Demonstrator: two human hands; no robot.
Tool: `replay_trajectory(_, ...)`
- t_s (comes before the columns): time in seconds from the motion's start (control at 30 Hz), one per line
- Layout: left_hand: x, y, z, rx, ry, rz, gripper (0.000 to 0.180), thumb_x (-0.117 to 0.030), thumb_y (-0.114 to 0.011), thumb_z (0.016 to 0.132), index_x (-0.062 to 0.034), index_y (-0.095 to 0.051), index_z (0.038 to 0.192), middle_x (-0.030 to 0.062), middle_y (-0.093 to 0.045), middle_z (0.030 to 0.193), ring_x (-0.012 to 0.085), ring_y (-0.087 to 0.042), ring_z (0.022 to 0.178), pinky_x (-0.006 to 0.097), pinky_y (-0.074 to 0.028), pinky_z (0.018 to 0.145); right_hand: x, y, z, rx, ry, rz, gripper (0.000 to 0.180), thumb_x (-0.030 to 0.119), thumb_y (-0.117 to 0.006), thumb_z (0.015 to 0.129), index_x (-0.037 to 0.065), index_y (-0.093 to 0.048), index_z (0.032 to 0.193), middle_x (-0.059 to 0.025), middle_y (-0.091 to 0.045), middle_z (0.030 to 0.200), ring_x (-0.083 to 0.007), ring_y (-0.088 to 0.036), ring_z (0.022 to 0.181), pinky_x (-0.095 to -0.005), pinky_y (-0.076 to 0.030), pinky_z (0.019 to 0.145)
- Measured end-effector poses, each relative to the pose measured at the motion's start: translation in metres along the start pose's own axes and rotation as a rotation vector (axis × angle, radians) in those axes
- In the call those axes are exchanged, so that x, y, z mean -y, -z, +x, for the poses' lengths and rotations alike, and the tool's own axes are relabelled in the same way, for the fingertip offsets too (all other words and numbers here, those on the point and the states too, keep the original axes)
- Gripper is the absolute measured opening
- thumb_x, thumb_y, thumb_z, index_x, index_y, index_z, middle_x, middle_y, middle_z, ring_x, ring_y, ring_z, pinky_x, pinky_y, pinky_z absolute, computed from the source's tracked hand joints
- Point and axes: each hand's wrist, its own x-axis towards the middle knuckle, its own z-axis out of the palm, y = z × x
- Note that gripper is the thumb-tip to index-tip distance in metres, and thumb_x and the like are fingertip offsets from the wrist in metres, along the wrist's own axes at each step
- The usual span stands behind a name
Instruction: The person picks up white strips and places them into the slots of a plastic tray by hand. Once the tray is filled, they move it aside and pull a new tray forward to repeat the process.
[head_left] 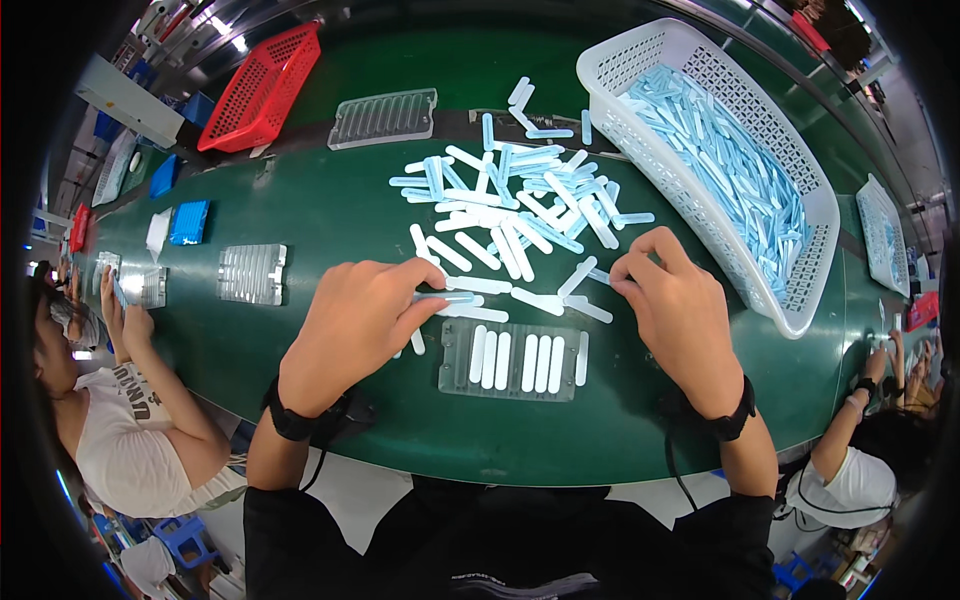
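My left hand [360, 318] is closed, with thumb and forefinger pinching a light blue strip [450, 296] with rounded ends. My right hand [672, 305] pinches the end of another pale strip [598, 276] just right of the loose ones. Between and below my hands lies a clear grooved tray [455, 362], in which several white strips stand side by side in two groups. One more strip [581, 358] is at the tray's right edge. Beyond my hands spreads a loose pile of white and light blue strips [520, 205].
A white perforated basket [690, 222] full of strips stands at the far right. Clear trays lie at the back [383, 118] and left [252, 273]. Also on the left are a blue pack [190, 222] and a red basket [262, 88]. People sit at both sides of the green table [350, 420].
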Motion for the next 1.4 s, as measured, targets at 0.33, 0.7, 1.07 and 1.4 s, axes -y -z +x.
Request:
replay_trajectory(0.33, 0.003, 0.004, -0.002, 0.14, 0.181, -0.249, 0.011, -0.008, -0.073, 0.094, -0.0041, -0.063, 0.097, 0.0065, -0.04, 0.057, 0.0185, -0.034, 0.052, 0.036, -0.027, 0.052, 0.004, 0.001, 0.004, 0.021, -0.02, -0.04, 0.011, 0.002, -0.077, 0.084, 0.005, -0.07, 0.093, -0.0074, -0.058, 0.11, -0.0291, -0.069, 0.076, -0.041, -0.054, 0.063)
replay_trajectory(0.7, 0.007, -0.009, -0.006, 0.022, 0.114, -0.133, 0.006, -0.012, -0.066, 0.1, -0.0073, -0.062, 0.099, 0.0132, -0.058, 0.066, 0.0344, -0.058, 0.058, 0.043, -0.039, 0.055, 0.01, 0.005, 0.016, 0.068, 0.099, -0.078, 0.014, 0.004, -0.078, 0.084, 0.003, -0.068, 0.092, -0.0064, -0.058, 0.111, -0.0266, -0.071, 0.085, -0.0401, -0.054, 0.064)
replay_trajectory(1.07, -0.004, -0.003, -0.001, -0.145, 0.012, -0.235, 0.007, -0.009, -0.069, 0.098, -0.0048, -0.063, 0.097, 0.0038, -0.054, 0.074, 0.0137, -0.041, 0.059, 0.03, -0.035, 0.056, 0.009, 0.007, 0.011, 0.144, 0.07, -0.008, 0.009, 0.005, -0.07, 0.093, 0.004, -0.062, 0.092, -0.0078, -0.063, 0.097, -0.0302, -0.069, 0.082, -0.0401, -0.053, 0.066)
replay_trajectory(1.4, 0.002, -0.001, -0.002, 0.105, 0.295, -0.655, 0.011, -0.011, -0.063, 0.106, -0.0003, -0.063, 0.103, 0.001, -0.066, 0.09, 0.0053, -0.056, 0.079, 0.023, -0.044, 0.067, 0.012, 0.004, -0.007, 0.205, -0.223, 0.831, 0.008, 0.005, -0.073, 0.097, 0.002, -0.074, 0.105, -0.0071, -0.074, 0.09, -0.0091, -0.058, 0.065, -0.0246, -0.046, 0.061)
